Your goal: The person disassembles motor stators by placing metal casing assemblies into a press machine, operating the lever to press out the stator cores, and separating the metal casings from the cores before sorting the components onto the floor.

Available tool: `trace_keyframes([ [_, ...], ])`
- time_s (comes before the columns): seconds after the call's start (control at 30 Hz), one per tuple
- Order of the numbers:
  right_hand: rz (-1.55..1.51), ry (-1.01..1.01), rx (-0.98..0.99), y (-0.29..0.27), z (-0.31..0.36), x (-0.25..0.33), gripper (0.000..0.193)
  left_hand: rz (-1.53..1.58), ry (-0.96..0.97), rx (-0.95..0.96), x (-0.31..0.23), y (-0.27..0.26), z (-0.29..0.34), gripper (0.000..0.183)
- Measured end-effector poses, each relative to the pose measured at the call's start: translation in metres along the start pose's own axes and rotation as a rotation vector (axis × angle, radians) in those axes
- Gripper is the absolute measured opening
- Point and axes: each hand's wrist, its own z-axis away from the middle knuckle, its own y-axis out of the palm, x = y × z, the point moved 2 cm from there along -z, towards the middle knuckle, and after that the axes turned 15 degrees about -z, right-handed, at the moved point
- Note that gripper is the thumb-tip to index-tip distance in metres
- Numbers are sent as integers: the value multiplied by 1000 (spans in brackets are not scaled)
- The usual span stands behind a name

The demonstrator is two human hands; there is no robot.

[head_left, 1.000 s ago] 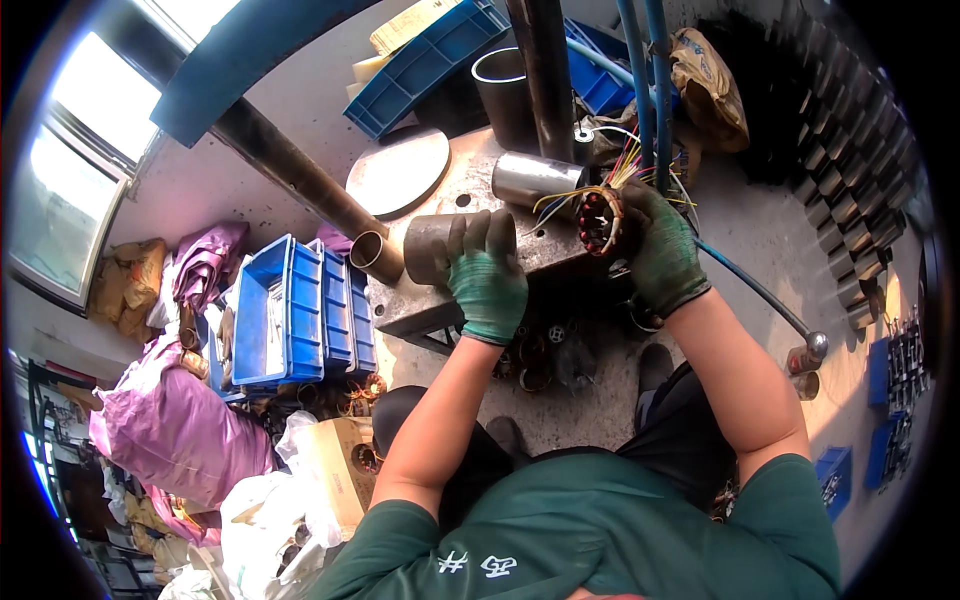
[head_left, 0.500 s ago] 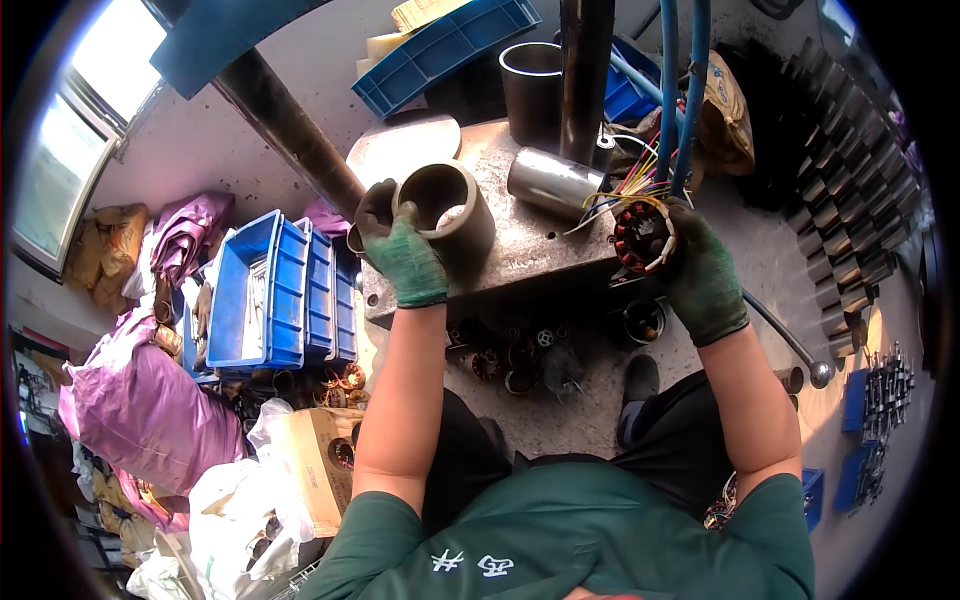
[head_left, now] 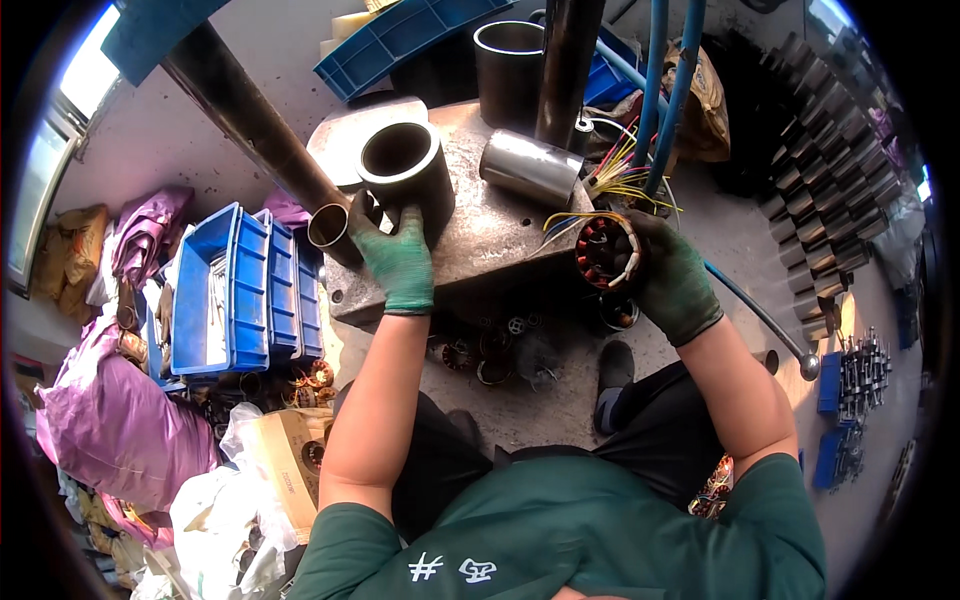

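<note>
My left hand [head_left: 395, 262], in a green glove, is against the lower near side of a thick-walled metal cylinder [head_left: 432, 195], its thumb and fingers curved against the wall. The cylinder is upright with its open top facing me, at the left of a heavy metal block [head_left: 480, 230]. A narrower tube [head_left: 328, 226] is just left of that hand. My right hand [head_left: 675, 280], gloved too, grips a round motor stator [head_left: 588, 268] with dark red windings, a white-laced rim and loose coloured leads. It is in front of the block's right end. Some right fingers are hidden behind the stator.
A shiny cylinder [head_left: 530, 165] lies on the block, and a dark one [head_left: 508, 85] stands behind it. Steel posts [head_left: 568, 75] and blue hoses [head_left: 652, 95] rise nearby. Blue crates [head_left: 205, 300] are at left; a ball-ended lever [head_left: 808, 366] juts out at right.
The thick-walled cylinder has shifted a little away and left. My left thumb has left its rim for its lower side. The stator has turned its open face more toward me.
</note>
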Motion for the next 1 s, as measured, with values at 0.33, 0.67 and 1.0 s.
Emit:
trace_keyframes([
  [0.33,-169,19,51,38,12,-20,26,744,-123,1025,-67,6,102,98],
  [0.67,1132,-533,429,52,12,-33,38,548,210,693,-64,-6,102,98],
  [1.0,843,-190,185,62,22,-24,42,274,733,283,-68,-23,76,87],
])
